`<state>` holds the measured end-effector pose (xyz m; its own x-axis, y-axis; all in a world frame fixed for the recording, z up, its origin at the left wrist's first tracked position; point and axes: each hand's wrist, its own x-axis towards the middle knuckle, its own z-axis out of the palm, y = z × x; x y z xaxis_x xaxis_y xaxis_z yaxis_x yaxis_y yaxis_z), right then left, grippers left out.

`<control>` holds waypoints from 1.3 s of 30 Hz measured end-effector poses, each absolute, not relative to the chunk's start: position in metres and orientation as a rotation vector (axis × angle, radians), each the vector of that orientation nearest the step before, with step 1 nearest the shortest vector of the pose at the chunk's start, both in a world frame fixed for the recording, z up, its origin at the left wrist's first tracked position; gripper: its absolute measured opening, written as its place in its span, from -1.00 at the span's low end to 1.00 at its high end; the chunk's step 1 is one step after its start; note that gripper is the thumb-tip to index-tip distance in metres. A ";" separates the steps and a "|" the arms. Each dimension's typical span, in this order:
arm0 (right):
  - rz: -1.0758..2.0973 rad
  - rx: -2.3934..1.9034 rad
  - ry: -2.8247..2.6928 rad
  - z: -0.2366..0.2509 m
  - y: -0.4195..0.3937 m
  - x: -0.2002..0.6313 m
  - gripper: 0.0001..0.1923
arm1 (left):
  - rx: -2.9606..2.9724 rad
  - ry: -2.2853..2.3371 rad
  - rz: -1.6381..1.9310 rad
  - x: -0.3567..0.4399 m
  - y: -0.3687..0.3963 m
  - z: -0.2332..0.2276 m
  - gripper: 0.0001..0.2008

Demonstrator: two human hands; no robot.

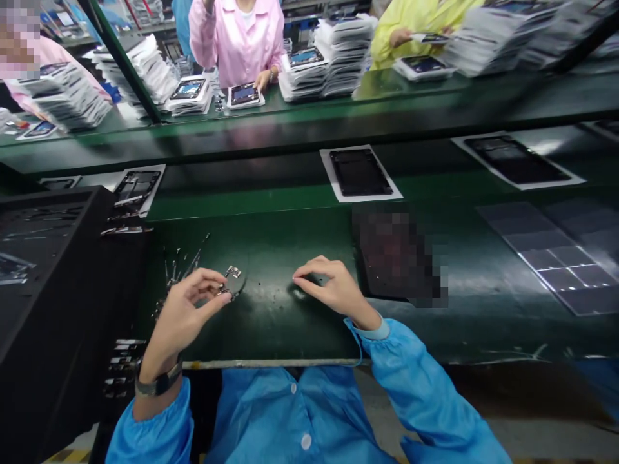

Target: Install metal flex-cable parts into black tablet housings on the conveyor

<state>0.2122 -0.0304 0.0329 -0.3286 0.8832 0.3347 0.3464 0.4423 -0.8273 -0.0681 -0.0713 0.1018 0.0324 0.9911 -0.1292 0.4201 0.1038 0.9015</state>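
My left hand (186, 312) pinches a small electronic part (234, 273) between thumb and fingers, above the green bench. It has a little metallic board at its top and a thin dark cable that curves down. My right hand (333, 287) is closed in a pinch to the right of it, thumb and forefinger together. A tiny pale speck shows at those fingertips, too small to name. Behind my left hand, several thin parts with wire-like leads (181, 265) lie fanned out on the bench. Right of my right hand rests a dark flat panel (387, 258), partly blurred.
A black tray (43, 241) with thin parts stands at the left. Device housings on white sheets (362, 173) lie along the belt (251, 187). Clear plastic sheets (556, 258) are at the right. Across the line, co-workers (251, 48) sit beside stacked white-wrapped units (345, 55).
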 end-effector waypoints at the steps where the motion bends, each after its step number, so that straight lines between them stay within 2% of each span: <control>1: 0.816 -1.020 -1.891 0.034 -0.032 0.211 -0.93 | 1.449 1.452 0.778 -0.064 -0.069 0.103 -0.75; 7: 0.757 -0.886 -2.008 0.035 -0.034 0.206 -0.90 | 1.292 1.119 0.548 -0.035 -0.046 0.085 -0.67; 12: 0.638 -0.855 -2.133 0.024 -0.033 0.203 -0.89 | 1.258 1.046 0.447 -0.011 -0.024 0.054 -0.78; 16: 0.576 -0.884 -2.202 0.017 -0.031 0.203 -0.86 | 1.240 1.025 0.436 -0.005 -0.018 0.042 -0.75; 19: 0.572 -0.911 -2.211 0.016 -0.030 0.204 -0.85 | 1.230 1.036 0.449 -0.006 -0.017 0.039 -0.75; 24: 0.612 -0.928 -2.239 0.018 -0.029 0.206 -0.85 | 1.290 1.050 0.474 -0.007 -0.016 0.037 -0.86; 33: 0.667 -0.971 -2.270 0.018 -0.030 0.205 -0.82 | 1.282 1.083 0.464 -0.009 -0.014 0.035 -0.87; 39: 0.582 -0.958 -2.312 0.013 -0.030 0.204 -0.81 | 1.260 1.085 0.465 -0.007 -0.015 0.031 -0.88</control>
<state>0.2041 -0.0295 0.0133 -0.5847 0.7403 0.3319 0.4951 0.6496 -0.5770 -0.0074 -0.0150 0.0312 0.4604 0.7956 -0.3937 0.2638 0.3009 0.9165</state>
